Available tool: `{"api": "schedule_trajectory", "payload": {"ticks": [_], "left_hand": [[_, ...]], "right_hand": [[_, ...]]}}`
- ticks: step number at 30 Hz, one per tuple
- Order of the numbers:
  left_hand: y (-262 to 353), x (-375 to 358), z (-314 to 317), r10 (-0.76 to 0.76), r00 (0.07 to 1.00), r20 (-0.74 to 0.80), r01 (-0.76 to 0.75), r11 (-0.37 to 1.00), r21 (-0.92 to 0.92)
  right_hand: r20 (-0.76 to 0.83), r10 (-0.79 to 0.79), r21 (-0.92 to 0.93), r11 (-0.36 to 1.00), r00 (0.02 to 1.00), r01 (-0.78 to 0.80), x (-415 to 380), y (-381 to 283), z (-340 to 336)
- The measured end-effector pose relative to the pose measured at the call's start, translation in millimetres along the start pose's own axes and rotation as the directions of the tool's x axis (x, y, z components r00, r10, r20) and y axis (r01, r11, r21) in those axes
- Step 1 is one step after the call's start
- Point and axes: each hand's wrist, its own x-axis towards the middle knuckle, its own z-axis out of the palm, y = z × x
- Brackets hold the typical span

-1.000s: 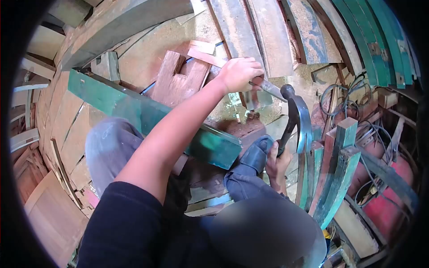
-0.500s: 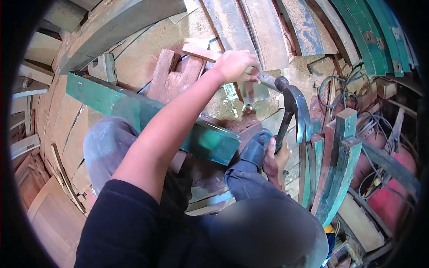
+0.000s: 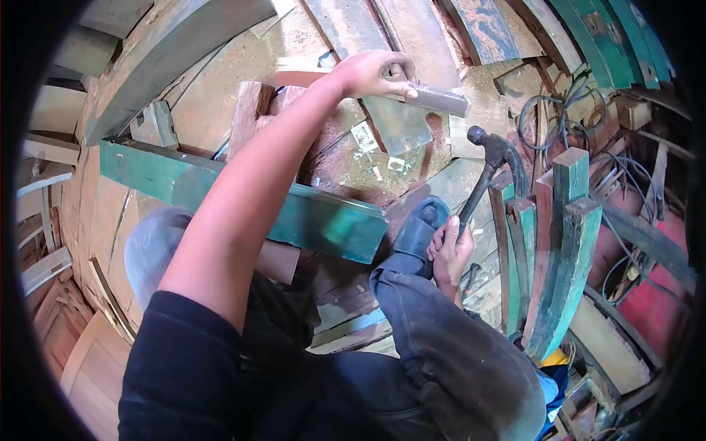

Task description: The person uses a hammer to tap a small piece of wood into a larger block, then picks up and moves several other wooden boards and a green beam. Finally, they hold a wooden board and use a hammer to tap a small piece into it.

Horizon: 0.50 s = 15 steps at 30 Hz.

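My left hand (image 3: 376,75) reaches out in front, its fingers closed around a narrow wooden block (image 3: 441,101) whose grey end sticks out to the right. In my right hand (image 3: 450,253) is a claw hammer (image 3: 483,189), gripped low on its dark handle. The hammer's head stands up just below and right of the block's end, apart from it. Below my left forearm lies a green-painted beam (image 3: 334,224). A notched reddish timber (image 3: 248,114) sits behind the beam, partly covered by my arm.
Several upright green-edged timbers (image 3: 570,213) stand close to the right of the hammer. Coiled cables (image 3: 562,121) lie beyond them. A sandaled foot (image 3: 423,224) is beside my right hand. Boards and sawdust cover the ground, with small paper scraps (image 3: 364,137) among them.
The hammer's head has come away from the block's end and tilted to the right. My left hand and the block have shifted slightly up in view, and the block's grey end shows more.
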Motion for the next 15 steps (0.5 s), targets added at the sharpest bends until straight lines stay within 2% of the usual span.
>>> {"api": "schedule_trajectory", "payload": {"ticks": [3,8,10,11,12,13,15], "left_hand": [[3.0,-0.3,1.5,0.009,1.0,-0.028,-0.008,1.0,0.02],[10.0,-6.8,5.5,-0.003,1.0,0.018,0.0,0.987,0.161],[9.2,-13.7,16.2,-0.007,1.0,0.015,0.003,0.97,0.244],[7.6,-20.7,23.6,0.021,0.998,-0.065,-0.002,0.96,0.28],[7.5,-29.8,32.6,0.054,0.988,-0.144,-0.006,0.949,0.315],[6.5,-35.4,38.2,0.092,0.97,-0.224,-0.007,0.936,0.351],[9.0,-34.9,37.2,0.066,0.974,-0.218,0.018,0.931,0.365]], "right_hand": [[-0.005,0.019,0.023,1.0,1.0,-0.018,-0.5,-1.0,0.3],[0.015,0.018,-0.011,1.0,1.0,-0.017,1.0,-1.8,-1.5],[0.038,-0.103,-0.228,0.968,0.994,0.109,5.4,4.6,-8.6],[0.06,-0.163,-0.331,0.928,0.985,0.174,9.8,8.5,-13.6],[0.077,-0.24,-0.512,0.823,0.968,0.244,13.8,9.6,-18.6],[0.137,-0.309,-0.573,0.75,0.941,0.329,16.7,9.1,-20.8],[0.276,-0.424,-0.663,0.566,0.862,0.49,22.7,3.8,-18.3]]}}
